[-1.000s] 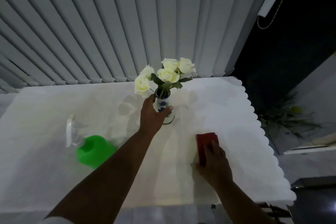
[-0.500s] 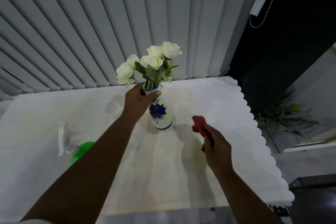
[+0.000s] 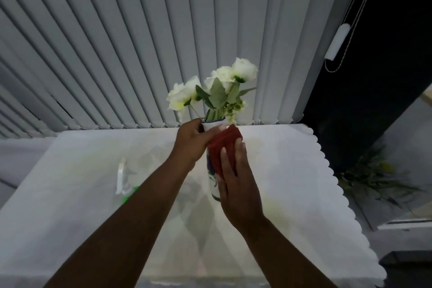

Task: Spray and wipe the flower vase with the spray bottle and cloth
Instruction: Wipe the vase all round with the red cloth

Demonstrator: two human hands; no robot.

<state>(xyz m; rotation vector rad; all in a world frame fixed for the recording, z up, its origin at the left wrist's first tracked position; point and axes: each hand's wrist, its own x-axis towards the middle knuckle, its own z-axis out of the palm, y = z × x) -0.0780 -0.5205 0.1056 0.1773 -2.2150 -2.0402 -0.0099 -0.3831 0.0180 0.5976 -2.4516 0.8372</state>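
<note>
Red cloth (image 3: 223, 147) lies flat against the front of the vase (image 3: 214, 184), pressed there by the right hand (image 3: 238, 184), whose fingers are spread over the cloth's lower part with the palm below it. Whether those fingers curl around the cloth's edges or only push it against the vase cannot be told. Above and to the left of that hold, the left hand (image 3: 191, 142) is wrapped tight around the vase's neck, just under the rim, the thumb lying across the white front next to the cloth's upper corner. The vase is white with a dark blue pattern, most of it hidden behind the cloth and the right hand; only a strip shows below the left hand and down to the foot. It seems lifted off the white tablecloth (image 3: 292, 194), but this cannot be told for sure. White roses (image 3: 224, 82) with green leaves rise from the rim above the left hand's grip, leaning slightly right. Well left of both hands, beyond the left forearm, the spray bottle (image 3: 124, 182) stands on the tablecloth, its white trigger head showing and a sliver of green body beside the arm.
</note>
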